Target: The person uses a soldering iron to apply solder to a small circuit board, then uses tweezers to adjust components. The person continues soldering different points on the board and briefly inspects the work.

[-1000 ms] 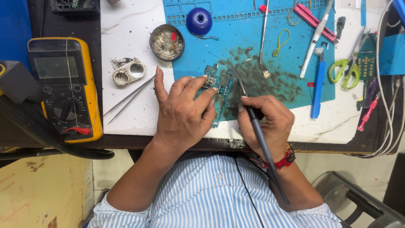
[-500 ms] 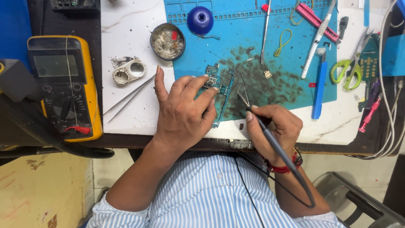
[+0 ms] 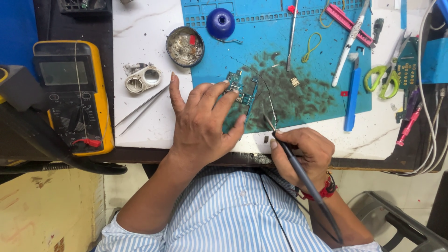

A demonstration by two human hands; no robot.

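Observation:
My left hand point(image 3: 203, 123) lies flat on the blue work mat point(image 3: 322, 60), its fingers pressing down a small green circuit board point(image 3: 242, 91). My right hand point(image 3: 303, 154) grips a thin dark soldering iron point(image 3: 298, 170) like a pen. The iron's metal tip point(image 3: 267, 119) points up and left, just right of the board and a little below it. A thin wire point(image 3: 266, 86) curves over the mat beside the board. A dark cable runs from the iron back over my striped shirt.
A yellow multimeter point(image 3: 74, 95) sits at the left, tweezers point(image 3: 142, 107) beside my left hand. A round tin point(image 3: 185, 45), a blue dome-shaped knob point(image 3: 220, 22), a blue tool point(image 3: 353, 95), green-handled scissors point(image 3: 385, 79) and cables point(image 3: 431, 93) lie around the stained mat.
My right hand has drawn back toward the table's near edge, pulling the iron's tip away from the board. The left hand has stayed on the board.

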